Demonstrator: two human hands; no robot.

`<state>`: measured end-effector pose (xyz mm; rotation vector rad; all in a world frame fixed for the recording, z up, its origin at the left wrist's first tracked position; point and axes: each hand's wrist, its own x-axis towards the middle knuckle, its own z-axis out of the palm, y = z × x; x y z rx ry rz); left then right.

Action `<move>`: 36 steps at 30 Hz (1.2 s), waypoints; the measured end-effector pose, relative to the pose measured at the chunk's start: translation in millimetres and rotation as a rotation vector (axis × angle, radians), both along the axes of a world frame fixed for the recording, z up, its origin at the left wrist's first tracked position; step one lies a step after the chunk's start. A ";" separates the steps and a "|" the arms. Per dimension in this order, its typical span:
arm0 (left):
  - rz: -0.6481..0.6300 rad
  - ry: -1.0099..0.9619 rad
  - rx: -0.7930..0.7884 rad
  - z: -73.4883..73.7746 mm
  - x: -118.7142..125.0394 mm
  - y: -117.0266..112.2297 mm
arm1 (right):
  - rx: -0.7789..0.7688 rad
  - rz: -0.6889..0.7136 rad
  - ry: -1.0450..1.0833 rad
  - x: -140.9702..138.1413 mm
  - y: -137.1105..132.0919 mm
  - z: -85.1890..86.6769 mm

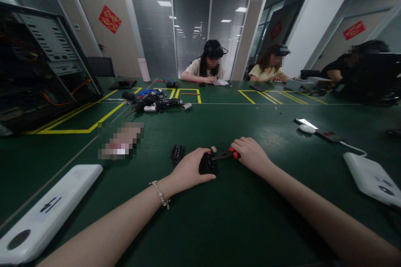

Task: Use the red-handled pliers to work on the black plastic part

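My left hand [190,167] grips a small black part [207,163] on the green table, thumb on the near side and fingers on the far side. Pliers [224,156] with red-and-black handles are held in my right hand [249,154]. Their dark jaws point left and reach the black part; whether they pinch anything is too small to tell. A tiny pale piece [214,149] shows just beyond the jaws. Left of my left hand lies another black part [177,154], ridged and apart from the fingers.
A white power bank [53,212] lies front left, another white device [372,177] with a cable at right. Farther back are a pile of black tools [152,102], an open computer case [46,66] and a phone [313,127]. Several people sit across the table.
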<state>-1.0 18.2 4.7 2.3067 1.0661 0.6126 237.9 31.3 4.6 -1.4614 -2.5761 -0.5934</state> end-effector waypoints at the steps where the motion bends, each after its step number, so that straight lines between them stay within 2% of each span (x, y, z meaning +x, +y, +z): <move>1: 0.000 0.000 0.001 0.0 0.0 0.0 | -0.005 -0.002 0.001 -0.3 0.0 -0.2; 15: 0.002 -0.004 -0.008 1.0 -0.2 -0.5 | 0.054 0.022 -0.012 -2.2 -3.5 4.4; 26: 0.003 -0.010 0.019 -1.5 0.4 0.6 | -0.011 -0.001 -0.002 -2.1 -1.7 3.1; 36: -0.004 -0.006 0.006 1.7 -0.2 -1.1 | 0.082 0.034 -0.021 -1.3 -3.1 3.7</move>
